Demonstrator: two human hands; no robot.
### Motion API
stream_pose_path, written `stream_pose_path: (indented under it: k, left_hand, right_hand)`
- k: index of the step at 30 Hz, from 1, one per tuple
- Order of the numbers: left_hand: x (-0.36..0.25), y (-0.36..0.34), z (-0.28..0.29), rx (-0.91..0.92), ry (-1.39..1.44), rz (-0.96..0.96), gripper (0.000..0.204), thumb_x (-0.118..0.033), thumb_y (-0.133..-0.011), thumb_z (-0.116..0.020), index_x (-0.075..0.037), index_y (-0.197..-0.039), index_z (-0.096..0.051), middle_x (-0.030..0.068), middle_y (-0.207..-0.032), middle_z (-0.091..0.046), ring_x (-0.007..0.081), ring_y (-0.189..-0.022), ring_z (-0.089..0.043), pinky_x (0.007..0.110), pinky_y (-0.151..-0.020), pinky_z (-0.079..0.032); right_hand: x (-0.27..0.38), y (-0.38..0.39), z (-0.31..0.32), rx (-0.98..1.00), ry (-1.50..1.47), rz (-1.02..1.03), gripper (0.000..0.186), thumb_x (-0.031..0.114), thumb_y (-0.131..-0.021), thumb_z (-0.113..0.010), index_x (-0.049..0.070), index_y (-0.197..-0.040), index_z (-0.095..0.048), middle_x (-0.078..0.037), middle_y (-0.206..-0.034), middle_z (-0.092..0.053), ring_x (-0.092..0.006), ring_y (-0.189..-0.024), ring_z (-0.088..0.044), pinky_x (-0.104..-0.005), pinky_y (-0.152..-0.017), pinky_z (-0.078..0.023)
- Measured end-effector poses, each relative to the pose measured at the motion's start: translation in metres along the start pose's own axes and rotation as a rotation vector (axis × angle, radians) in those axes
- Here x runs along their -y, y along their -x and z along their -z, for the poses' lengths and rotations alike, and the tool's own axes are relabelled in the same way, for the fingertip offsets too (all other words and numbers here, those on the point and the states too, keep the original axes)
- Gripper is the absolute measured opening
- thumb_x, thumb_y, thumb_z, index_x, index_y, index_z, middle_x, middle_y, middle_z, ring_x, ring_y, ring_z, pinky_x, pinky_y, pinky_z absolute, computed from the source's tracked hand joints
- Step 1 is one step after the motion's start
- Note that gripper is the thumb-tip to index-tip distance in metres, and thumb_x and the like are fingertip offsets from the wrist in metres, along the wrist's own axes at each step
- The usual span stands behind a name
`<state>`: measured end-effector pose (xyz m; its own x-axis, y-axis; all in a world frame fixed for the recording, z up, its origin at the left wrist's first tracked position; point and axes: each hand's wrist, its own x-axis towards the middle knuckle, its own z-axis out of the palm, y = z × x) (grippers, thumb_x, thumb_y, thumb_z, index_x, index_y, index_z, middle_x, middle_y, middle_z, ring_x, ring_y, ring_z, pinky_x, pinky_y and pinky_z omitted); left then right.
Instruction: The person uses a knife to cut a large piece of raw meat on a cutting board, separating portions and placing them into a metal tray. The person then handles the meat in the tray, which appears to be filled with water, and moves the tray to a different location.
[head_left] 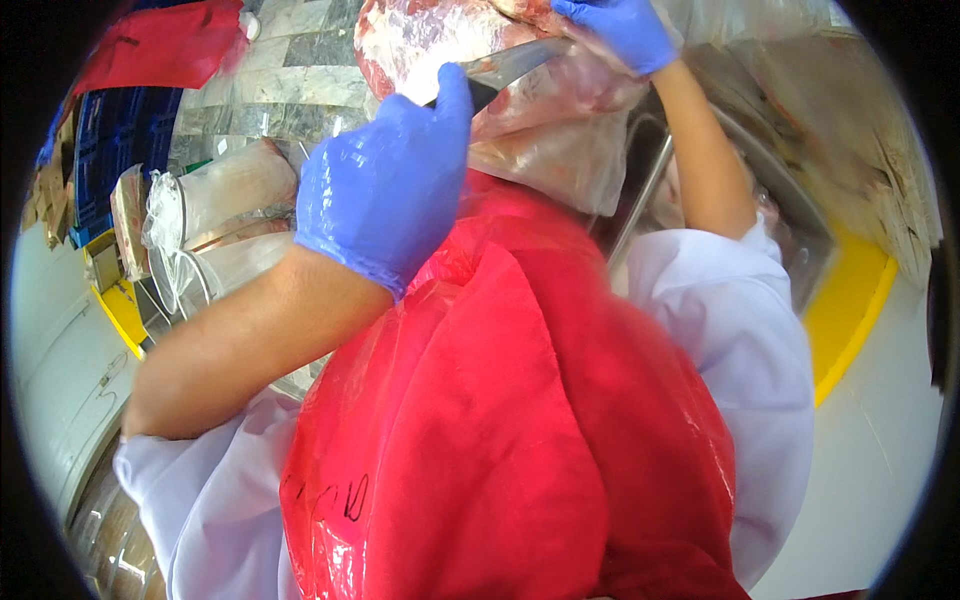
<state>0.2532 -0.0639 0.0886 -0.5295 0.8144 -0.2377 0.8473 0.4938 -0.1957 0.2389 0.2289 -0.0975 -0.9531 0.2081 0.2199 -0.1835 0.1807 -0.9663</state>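
Observation:
A large piece of raw red and white meat (425, 40) lies at the top of the head view, partly covered by a clear plastic bag (560, 165). In a blue glove, my left hand (385, 190) is closed around the dark handle of a knife (515, 65). Its blade points right across the meat, close to the slack plastic. My right hand (625, 35), also gloved in blue, grips the bag at the meat's upper right. The fingertips there are partly hidden at the picture's edge.
Bagged packages (240, 185) stand at the left beside blue crates (125, 150). Right of the meat is a metal tub (800, 240) with more meat inside, next to a yellow edge (860, 300). My red apron (480, 420) fills the lower middle.

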Motion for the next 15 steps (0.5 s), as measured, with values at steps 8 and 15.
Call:
stream_pose_path:
  k: [8, 15]
  left_hand:
    - [-0.005, 0.022, -0.072, -0.058, 0.135, 0.096, 0.069, -0.012, -0.086, -0.054, -0.015, -0.15, -0.031, 0.0191, -0.078, -0.057, 0.0326, -0.056, -0.063, 0.046, -0.048, -0.05]
    - [0.011, 0.015, -0.094, -0.016, 0.243, 0.116, 0.064, -0.021, -0.093, -0.053, -0.021, -0.152, -0.027, 0.0208, -0.082, -0.057, 0.0366, -0.059, -0.063, 0.048, -0.05, -0.05]
  right_hand:
    - [0.002, 0.001, -0.01, -0.043, 0.24, 0.138, 0.009, 0.008, -0.087, -0.069, 0.003, -0.08, -0.069, -0.001, -0.07, -0.064, -0.0072, -0.062, -0.057, -0.023, -0.056, -0.047]
    - [-0.01, -0.01, -0.005, -0.036, -0.056, -0.095, 0.011, 0.01, -0.087, -0.07, 0.002, -0.078, -0.069, 0.001, -0.068, -0.063, -0.0063, -0.061, -0.056, -0.0231, -0.057, -0.047]
